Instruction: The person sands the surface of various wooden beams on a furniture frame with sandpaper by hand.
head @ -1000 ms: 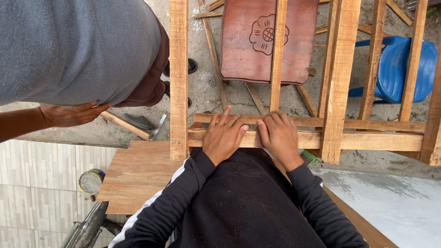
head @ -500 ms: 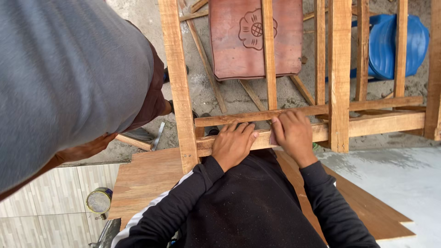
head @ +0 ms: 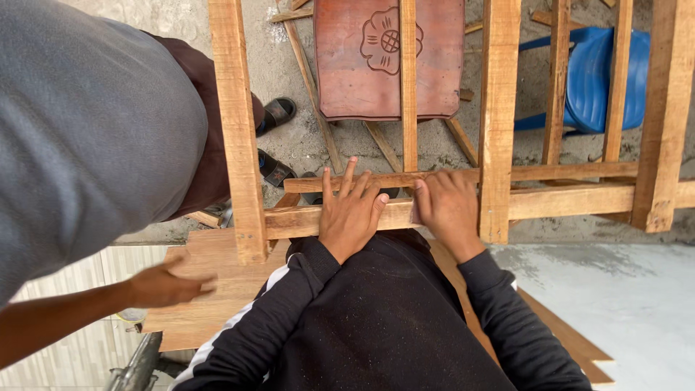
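Observation:
My left hand (head: 351, 210) lies flat on the horizontal rail (head: 565, 199) of a rough wooden frame, fingers spread and reaching a thinner batten (head: 550, 172) just beyond it. Beside it my right hand (head: 449, 206) rests on the same rail, its fingers curled over the far edge next to a thick upright post (head: 499, 108). A narrow slat (head: 409, 87) rises between my two hands. Both arms are in black sleeves.
A co-worker in a grey shirt leans in from the left, one hand (head: 166, 286) on a flat plank (head: 224, 279) below another upright post (head: 235, 130). Under the frame lie a red-brown carved panel (head: 355, 65), a blue plastic chair (head: 590, 80), black sandals (head: 275, 112) and loose sticks. A concrete slab (head: 601, 289) lies at the right.
The co-worker has leaned further in and brought a hand down onto the plank. My hands stay on the rail; my right fingers have curled over its edge.

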